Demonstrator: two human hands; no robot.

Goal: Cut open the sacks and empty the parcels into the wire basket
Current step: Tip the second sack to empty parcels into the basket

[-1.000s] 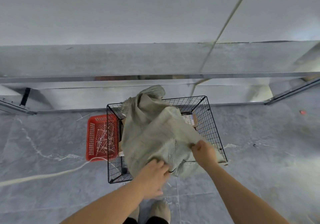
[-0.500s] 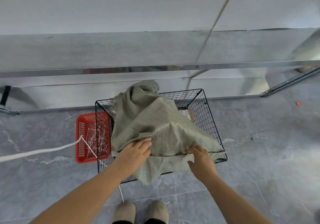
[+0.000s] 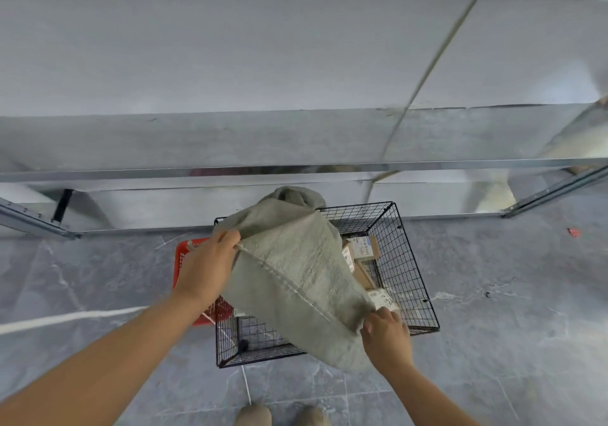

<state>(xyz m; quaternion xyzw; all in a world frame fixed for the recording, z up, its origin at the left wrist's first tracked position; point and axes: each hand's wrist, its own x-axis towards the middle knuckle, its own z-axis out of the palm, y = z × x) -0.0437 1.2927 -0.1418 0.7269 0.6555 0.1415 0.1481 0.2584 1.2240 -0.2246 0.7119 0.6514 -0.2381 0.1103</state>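
Grey-green, drooping over wire basket [image 3: 408,261]. Clamping sack [image 3: 296,277] seam, fingers curled: left hand [image 3: 207,267] at 10 o'clock, right hand [image 3: 386,333] at 4. Likely risking leftover parcels [image 3: 365,247] spilling past 5 o'clock rim, under overhang.

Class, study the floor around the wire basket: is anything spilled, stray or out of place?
No parcels have spilled; those visible lie inside the wire basket. Two strays: a small red scrap on the floor tiles far right of it, and a white cord trailing across them on the left.
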